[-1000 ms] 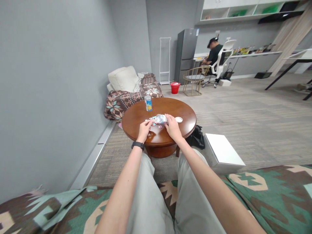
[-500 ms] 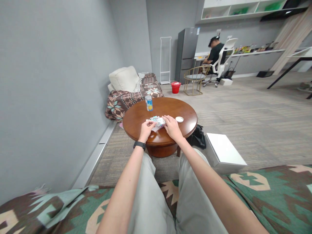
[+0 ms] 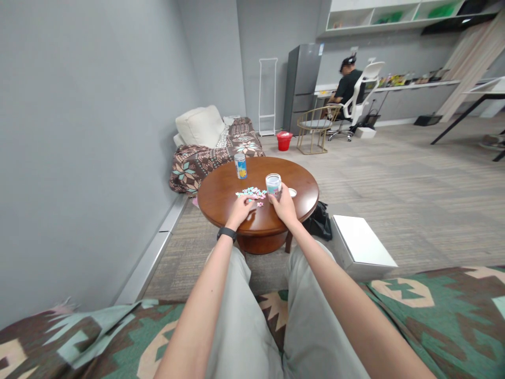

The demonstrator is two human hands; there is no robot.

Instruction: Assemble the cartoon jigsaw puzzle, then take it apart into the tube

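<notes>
My right hand (image 3: 284,206) is wrapped round a clear-walled can (image 3: 273,184) with a light blue and pink label, upright with its mouth uncovered. To its left, a pile of small pink, blue and white jigsaw pieces (image 3: 254,193) lies spread on the round wooden table (image 3: 221,205). At the near left edge of that pile rests my left hand (image 3: 240,210), its fingers stretched out over a few pieces. A round white lid (image 3: 292,192) lies behind my right hand, partly covered by it. Farther back stands a blue can (image 3: 240,167) with a yellow picture and a silvery lid.
A white box (image 3: 365,241) and a black bag (image 3: 320,221) sit on the floor right of the table. Behind it are a patterned couch (image 3: 189,171), a red bucket (image 3: 283,141) and a gold-framed chair (image 3: 315,126). A person (image 3: 347,84) sits at a far counter.
The clear can, tipped over the pile between both hands before, now stands upright in my right hand, farther right. My left hand has come off it, and the jigsaw pieces lie in view.
</notes>
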